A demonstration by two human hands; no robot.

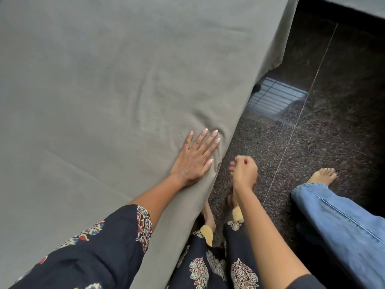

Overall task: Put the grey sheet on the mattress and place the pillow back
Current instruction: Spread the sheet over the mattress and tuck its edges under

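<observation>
One hand is doing the work at this moment. Your left hand [194,157] lies flat on the sheet [104,80] right at the bed's near edge, palm down, fingers straight and slightly fanned, the tips reaching the line where the cloth turns over and hangs toward the floor [312,142]. It pinches nothing; it only presses.

Your right hand [243,170] is off the bed, in the air just beside the hanging edge and apart from it. Its fingers are loosely curled and a little blurred, and I can see nothing in them.

The sheet covers the whole top in view, so the mattress is hidden under it. Soft creases run up from your left fingertips toward the middle.

To do this step well, I would use the flat left palm as an anchor and bring the right hand in to take the hanging cloth below it. Draw that down and under evenly, so the creases pull out and do not bunch at the edge. Sweep outward from the middle, not along the edge alone.

No pillow shows here, so that part looks yet to be done. Mind the other person's leg [343,226] close on your right when you step round.
</observation>
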